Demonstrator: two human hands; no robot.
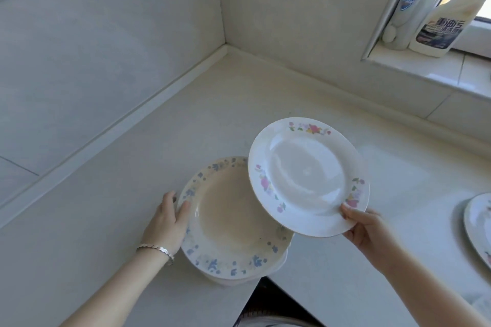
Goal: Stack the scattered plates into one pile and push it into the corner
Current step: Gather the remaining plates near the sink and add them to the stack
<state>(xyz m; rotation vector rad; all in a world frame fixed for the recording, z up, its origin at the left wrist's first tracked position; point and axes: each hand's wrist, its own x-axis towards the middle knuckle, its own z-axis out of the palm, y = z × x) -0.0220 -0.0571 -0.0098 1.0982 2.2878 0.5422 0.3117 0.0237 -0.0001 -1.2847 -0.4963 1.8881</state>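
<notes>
On the counter (106, 220), by its front edge, a blue plate (225, 220) sits on a white plate (276, 269). The left hand (170, 220) grips the blue rim, thumb on top. The right hand (369, 231) pinches a pink plate (305, 175) by the rim, tilted in the air, partly over the blue plate. A third plate (478, 225) lies far right.

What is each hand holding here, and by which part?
The right hand pinches the pink-flowered plate by its near rim, lifted off the counter. The left hand grips the blue-flowered plate at its left rim.
</notes>
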